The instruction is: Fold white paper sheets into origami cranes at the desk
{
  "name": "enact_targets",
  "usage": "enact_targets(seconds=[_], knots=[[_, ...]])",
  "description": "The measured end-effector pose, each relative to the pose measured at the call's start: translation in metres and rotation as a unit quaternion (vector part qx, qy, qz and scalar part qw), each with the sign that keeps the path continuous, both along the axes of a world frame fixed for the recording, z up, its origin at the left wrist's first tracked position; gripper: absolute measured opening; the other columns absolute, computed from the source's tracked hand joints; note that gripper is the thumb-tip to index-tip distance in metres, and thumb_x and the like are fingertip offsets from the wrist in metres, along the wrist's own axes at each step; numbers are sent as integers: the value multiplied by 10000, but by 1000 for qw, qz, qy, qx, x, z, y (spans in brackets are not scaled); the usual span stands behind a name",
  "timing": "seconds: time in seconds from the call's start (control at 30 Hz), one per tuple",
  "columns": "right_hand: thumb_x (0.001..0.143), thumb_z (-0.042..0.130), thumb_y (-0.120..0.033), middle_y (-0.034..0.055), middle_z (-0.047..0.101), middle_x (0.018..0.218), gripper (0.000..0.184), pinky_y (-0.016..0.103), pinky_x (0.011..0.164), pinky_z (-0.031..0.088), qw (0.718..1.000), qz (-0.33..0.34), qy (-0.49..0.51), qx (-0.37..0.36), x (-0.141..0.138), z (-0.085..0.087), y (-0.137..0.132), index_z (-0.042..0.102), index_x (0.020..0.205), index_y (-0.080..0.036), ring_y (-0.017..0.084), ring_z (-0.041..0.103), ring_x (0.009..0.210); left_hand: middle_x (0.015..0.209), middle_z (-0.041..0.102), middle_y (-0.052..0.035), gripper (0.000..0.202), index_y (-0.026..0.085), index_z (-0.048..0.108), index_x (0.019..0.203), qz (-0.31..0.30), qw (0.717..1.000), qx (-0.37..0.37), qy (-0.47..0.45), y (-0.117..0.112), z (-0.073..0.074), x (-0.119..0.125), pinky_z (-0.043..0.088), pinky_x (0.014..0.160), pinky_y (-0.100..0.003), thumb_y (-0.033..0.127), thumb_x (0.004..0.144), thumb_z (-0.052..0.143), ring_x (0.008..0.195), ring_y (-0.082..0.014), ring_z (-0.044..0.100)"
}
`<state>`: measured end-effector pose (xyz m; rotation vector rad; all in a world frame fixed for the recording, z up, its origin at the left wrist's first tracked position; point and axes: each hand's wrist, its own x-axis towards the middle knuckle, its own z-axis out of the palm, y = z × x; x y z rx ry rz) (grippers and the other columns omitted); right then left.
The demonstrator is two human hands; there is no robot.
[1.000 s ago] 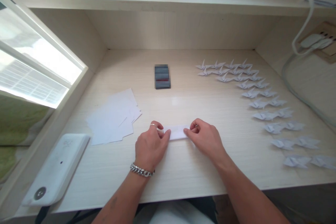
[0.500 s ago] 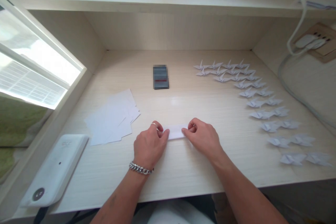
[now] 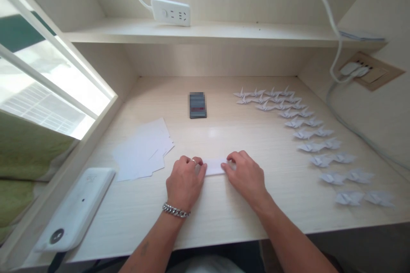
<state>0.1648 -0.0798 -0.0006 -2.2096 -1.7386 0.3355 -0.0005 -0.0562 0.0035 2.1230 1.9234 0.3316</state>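
The left hand [image 3: 185,184] and right hand [image 3: 245,178], fingers curled, pinch the ends of a folded white paper strip [image 3: 214,167] lying crosswise on the surface [image 3: 224,217]; loose paper sheets [image 3: 142,150] and origami cranes [image 3: 310,147] lie beyond

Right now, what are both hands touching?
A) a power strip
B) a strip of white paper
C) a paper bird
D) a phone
B. The left hand and the right hand press on either end of the strip of white paper between them.
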Motion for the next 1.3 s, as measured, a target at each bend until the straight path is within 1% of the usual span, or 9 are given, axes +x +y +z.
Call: enact_targets(seconds=[0.13,0.27,0.4,0.53,0.63,0.7,0.9,1.13,1.3], knots=[[861,461,-48,59,653,970,287,323,813,466,974,198,-35,104,-22,-13,-8,683,937,-214,204,550,908,926,577,-52,259,261,652,943,-20,1000,3,0,-2,-1,0,360,556,-254,411,909,443,900,-203,552],[863,439,-41,156,637,1147,367,386,950,468,952,240,-68,178,-44,-29,-24,618,1182,-76,260,535,1058,963,568,-56,243,253,629,969,-33,999,9,2,-4,-2,-1,397,583,-256,383,925,428,911,-197,550],[922,451,-229,127,571,1311,410,402,1055,416,960,213,-37,179,-47,-37,-37,549,1296,-90,266,479,1210,957,563,-53,231,247,616,981,-54,998,20,6,-5,-6,-7,428,597,-255,363,931,423,892,-194,550],[925,454,-284,106,565,1330,423,399,1068,412,965,205,-24,159,-45,-38,-39,559,1295,-109,263,486,1219,1029,574,-80,190,212,625,992,-78,994,70,-33,-8,-13,-16,500,718,-310,280,916,464,954,-213,551],[933,436,-268,115,578,1311,403,404,1066,413,963,209,-27,170,-45,-39,-37,578,1274,-107,263,499,1211,1175,578,-103,242,176,628,1025,-160,975,136,-71,-18,-20,-19,455,945,-369,118,902,428,1098,-218,512],[935,425,-236,121,594,1290,383,396,1074,405,958,218,-30,184,-46,-40,-36,593,1254,-107,252,507,1210,1107,633,-76,336,187,594,1147,-231,961,124,-84,-27,-24,-19,455,944,-349,71,902,396,1059,-191,539],[940,410,-213,123,540,1362,405,390,1086,388,955,230,-54,177,-38,-42,-42,544,1310,-119,238,458,1290,1240,620,-67,454,238,475,1346,-211,973,98,-10,-46,-24,-19,412,948,-392,123,910,422,1113,-207,545],[931,436,-284,109,477,1420,425,466,1053,397,968,190,-80,143,-10,-38,-60,533,1325,-159,285,421,1324,1326,560,-45,400,340,499,1332,-209,972,105,35,-54,-20,-14,394,938,-437,383,946,403,1156,-253,504],[922,432,-216,135,581,1308,338,486,1057,385,971,149,-63,176,-25,-36,-56,638,1181,-147,288,499,1236,1309,566,-59,397,320,513,1326,-208,972,106,38,-54,-21,-11,388,948,-442,338,948,396,1139,-253,501]])
